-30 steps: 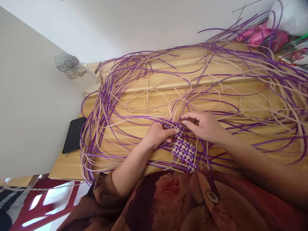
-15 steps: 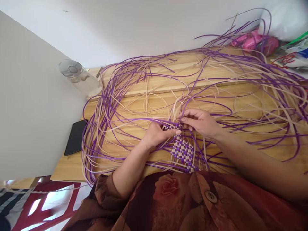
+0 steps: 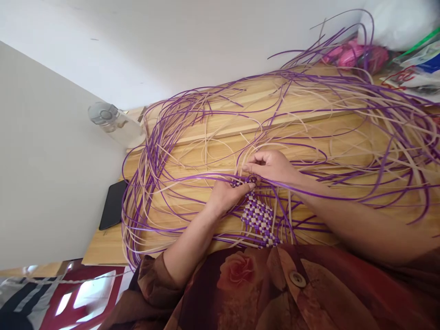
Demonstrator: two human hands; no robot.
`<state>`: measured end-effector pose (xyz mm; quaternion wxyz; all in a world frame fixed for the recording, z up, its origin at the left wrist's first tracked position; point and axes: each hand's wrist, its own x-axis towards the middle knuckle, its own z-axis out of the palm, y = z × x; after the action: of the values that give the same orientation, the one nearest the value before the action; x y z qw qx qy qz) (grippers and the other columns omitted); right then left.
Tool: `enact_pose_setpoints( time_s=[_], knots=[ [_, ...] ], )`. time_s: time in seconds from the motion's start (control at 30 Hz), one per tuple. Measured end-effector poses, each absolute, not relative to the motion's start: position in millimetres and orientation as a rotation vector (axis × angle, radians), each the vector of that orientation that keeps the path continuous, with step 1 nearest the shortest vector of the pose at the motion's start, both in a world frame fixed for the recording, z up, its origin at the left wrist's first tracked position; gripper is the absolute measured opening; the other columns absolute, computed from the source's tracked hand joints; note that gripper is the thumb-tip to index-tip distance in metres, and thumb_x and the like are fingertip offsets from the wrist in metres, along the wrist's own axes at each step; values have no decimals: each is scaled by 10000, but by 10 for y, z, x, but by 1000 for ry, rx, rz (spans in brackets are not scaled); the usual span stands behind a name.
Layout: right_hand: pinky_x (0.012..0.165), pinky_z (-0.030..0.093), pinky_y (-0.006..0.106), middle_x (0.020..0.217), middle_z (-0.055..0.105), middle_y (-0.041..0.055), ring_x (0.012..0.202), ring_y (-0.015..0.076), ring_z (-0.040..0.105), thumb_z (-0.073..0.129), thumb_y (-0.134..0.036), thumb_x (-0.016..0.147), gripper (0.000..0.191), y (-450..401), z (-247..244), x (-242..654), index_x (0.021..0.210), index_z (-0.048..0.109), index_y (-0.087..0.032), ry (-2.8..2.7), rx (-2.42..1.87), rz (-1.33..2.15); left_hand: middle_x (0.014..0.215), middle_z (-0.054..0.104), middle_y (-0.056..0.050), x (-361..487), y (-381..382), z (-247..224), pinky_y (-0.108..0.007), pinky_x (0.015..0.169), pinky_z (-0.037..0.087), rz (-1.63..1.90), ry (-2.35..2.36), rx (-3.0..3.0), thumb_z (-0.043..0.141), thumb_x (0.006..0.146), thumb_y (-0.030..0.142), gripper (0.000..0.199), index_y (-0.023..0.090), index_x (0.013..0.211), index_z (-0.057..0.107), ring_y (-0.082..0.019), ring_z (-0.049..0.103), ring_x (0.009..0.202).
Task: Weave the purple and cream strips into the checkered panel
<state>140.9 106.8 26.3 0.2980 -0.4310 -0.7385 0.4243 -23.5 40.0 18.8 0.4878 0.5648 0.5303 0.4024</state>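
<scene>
A checkered woven piece (image 3: pixel 260 214) in purple and beige lies in front of me, its lower end against my shirt. My left hand (image 3: pixel 227 196) pinches its upper edge, thumb on top and the other fingers underneath. Just above, my right hand (image 3: pixel 271 166) is closed at the fingertips on a beige strand beside that edge. A long purple strand (image 3: pixel 319 194) runs from the weave across my right wrist and off to the right. Many loose purple and beige strands spread out from the piece on both sides.
Bundles of strands (image 3: pixel 151 151) curve over the wooden table (image 3: pixel 103 247). At the left are a black phone (image 3: pixel 113 205) and a clear bottle with a grey lid (image 3: pixel 118 123). Plastic bags (image 3: pixel 395 27) and a pink bundle (image 3: pixel 350 55) crowd the back right corner by the wall.
My right hand has let go of the purple strand, which now lies to the right over my wrist. Its fingertips have shifted left to a beige strand. My left hand keeps its hold.
</scene>
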Motion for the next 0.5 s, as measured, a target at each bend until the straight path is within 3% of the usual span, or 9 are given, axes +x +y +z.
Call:
enact_pose_setpoints(
  time_s=[0.17, 0.3, 0.5],
  knots=[
    [539, 272, 264, 562, 533, -12, 538, 102, 428, 566, -441, 853, 365, 998, 320, 1391, 620, 601, -161, -1938, -1343, 838, 943, 751, -60, -118, 439, 163, -386, 906, 502, 1039, 1313, 1308, 806, 653, 291, 288, 164, 906, 751, -250, 673, 928],
    [531, 211, 297, 476, 407, -15, 487, 112, 354, 541, -440, 846, 420, 1094, 319, 1532, 518, 482, -185, -2118, -1636, 660, 898, 757, -75, -10, 426, 6, -372, 838, 532, 1206, 1217, 723, 839, 598, 272, 294, 136, 843, 747, -218, 690, 802],
    [543, 186, 312, 545, 521, 23, 513, 145, 374, 545, -485, 851, 399, 1129, 179, 1666, 572, 526, -200, -2319, -1732, 295, 761, 735, -44, -13, 423, -46, -312, 791, 513, 1187, 1133, 491, 886, 529, 235, 292, 134, 755, 732, -164, 659, 716]
  ],
)
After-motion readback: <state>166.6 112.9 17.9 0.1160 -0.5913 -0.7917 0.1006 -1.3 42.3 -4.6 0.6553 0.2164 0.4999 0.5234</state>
